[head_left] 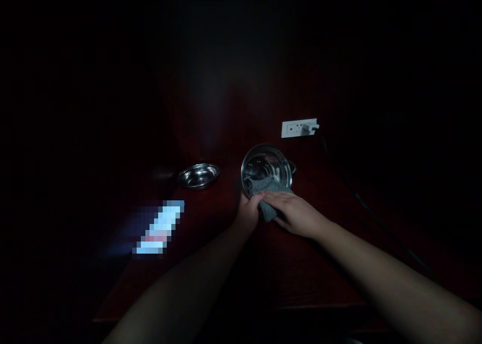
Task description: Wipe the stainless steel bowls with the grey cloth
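Observation:
A shiny metal pot (pixel 259 159) is tipped on its side with its mouth facing me, and a loop handle (pixel 293 168) shows at its right. My left hand (pixel 248 211) grips the pot's lower rim, thumb over the edge and most fingers hidden beneath. My right hand (pixel 295 213) is closed on a grey-green cloth (pixel 268 184), which it presses over the same rim. Part of the cloth lies inside the pot, and another part hangs down between my hands.
A shallow metal bowl or lid (pixel 199 176) lies on the dark red table (pixel 301 278) to the left. Nearer stands a bright, pixelated screen (pixel 160 228). A wall socket (pixel 299 128) holds a plug, with a dark cable (pixel 372 213) running down the right. Surroundings are very dark.

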Action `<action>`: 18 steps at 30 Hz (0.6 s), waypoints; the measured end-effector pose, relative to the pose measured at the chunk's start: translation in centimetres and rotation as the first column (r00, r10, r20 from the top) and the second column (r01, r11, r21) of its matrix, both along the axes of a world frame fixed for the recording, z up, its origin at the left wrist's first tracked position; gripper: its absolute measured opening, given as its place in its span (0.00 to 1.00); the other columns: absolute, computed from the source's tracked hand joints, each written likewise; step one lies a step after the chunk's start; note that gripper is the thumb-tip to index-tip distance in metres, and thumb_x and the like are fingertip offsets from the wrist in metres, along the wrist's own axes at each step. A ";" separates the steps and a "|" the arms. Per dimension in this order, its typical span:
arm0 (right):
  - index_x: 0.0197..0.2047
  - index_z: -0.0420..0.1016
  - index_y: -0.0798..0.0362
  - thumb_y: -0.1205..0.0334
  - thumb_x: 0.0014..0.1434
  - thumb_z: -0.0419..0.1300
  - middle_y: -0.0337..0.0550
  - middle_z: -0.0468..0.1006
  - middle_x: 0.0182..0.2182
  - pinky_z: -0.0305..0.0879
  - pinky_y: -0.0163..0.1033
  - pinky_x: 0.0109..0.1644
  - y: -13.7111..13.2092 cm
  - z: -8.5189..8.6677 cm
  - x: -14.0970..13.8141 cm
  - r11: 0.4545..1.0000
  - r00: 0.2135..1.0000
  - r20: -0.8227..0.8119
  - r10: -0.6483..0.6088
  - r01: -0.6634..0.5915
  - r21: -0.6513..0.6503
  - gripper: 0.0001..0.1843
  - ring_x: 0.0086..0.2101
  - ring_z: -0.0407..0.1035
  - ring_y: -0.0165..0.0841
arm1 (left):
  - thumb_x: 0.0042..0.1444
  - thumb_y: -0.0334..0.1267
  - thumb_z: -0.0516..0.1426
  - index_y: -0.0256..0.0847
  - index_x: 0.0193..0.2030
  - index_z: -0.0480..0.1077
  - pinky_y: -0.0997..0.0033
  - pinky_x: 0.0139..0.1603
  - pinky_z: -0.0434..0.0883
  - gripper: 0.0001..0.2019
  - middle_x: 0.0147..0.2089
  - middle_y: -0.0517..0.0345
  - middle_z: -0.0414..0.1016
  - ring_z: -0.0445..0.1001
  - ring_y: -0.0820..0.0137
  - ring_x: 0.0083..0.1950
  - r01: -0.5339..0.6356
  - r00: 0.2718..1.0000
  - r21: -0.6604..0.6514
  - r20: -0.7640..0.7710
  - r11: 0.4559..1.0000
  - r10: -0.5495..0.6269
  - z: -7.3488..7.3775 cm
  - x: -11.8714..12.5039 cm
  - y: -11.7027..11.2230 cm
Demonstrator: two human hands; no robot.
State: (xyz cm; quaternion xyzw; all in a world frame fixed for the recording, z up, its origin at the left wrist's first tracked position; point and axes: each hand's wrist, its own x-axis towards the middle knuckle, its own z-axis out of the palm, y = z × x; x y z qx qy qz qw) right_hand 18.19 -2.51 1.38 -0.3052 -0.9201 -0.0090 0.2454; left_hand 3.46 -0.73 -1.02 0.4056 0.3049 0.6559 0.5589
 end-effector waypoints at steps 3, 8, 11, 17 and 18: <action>0.62 0.55 0.52 0.70 0.49 0.58 0.50 0.65 0.56 0.56 0.51 0.57 -0.1 0.1 -0.2 1.000 1.000 -0.009 0.010 -0.010 0.001 0.37 0.56 0.58 0.42 | 0.42 0.35 0.58 0.38 0.44 0.67 0.63 0.52 0.66 0.19 0.39 0.55 0.75 0.72 0.65 0.47 -0.044 0.999 -0.029 -0.001 0.999 0.044 -0.3 0.0 0.5; 0.61 0.56 0.49 0.72 0.50 0.54 0.50 0.66 0.54 0.58 0.51 0.55 -0.2 0.5 -0.4 0.999 0.999 -0.020 -0.036 0.036 0.018 0.35 0.54 0.59 0.42 | 0.43 0.36 0.59 0.37 0.45 0.68 0.63 0.52 0.65 0.19 0.40 0.55 0.75 0.72 0.64 0.48 -0.052 0.998 -0.028 0.030 0.998 0.053 0.0 -0.1 0.5; 0.61 0.57 0.49 0.71 0.51 0.54 0.50 0.68 0.52 0.59 0.50 0.53 -0.2 0.7 -0.5 0.998 0.998 -0.029 -0.061 0.062 0.030 0.33 0.51 0.61 0.41 | 0.44 0.37 0.59 0.37 0.46 0.68 0.64 0.53 0.65 0.20 0.41 0.54 0.75 0.72 0.64 0.48 -0.027 0.999 -0.001 0.042 1.000 0.027 0.3 -0.1 0.3; 0.58 0.61 0.48 0.70 0.52 0.54 0.48 0.70 0.49 0.60 0.48 0.50 -0.2 0.7 -0.6 0.997 0.996 -0.056 -0.064 0.066 0.035 0.29 0.47 0.62 0.41 | 0.45 0.38 0.59 0.38 0.49 0.66 0.64 0.54 0.65 0.22 0.45 0.52 0.74 0.71 0.64 0.51 -0.036 0.999 0.009 0.017 0.999 0.036 0.3 -0.1 0.2; 0.58 0.61 0.48 0.70 0.52 0.54 0.48 0.70 0.49 0.60 0.48 0.50 -0.2 0.7 -0.6 0.997 0.997 -0.053 -0.060 0.062 0.036 0.29 0.47 0.62 0.41 | 0.44 0.38 0.59 0.38 0.49 0.66 0.64 0.54 0.65 0.23 0.45 0.52 0.75 0.71 0.64 0.51 -0.036 0.999 0.008 0.015 0.999 0.036 0.3 -0.1 0.2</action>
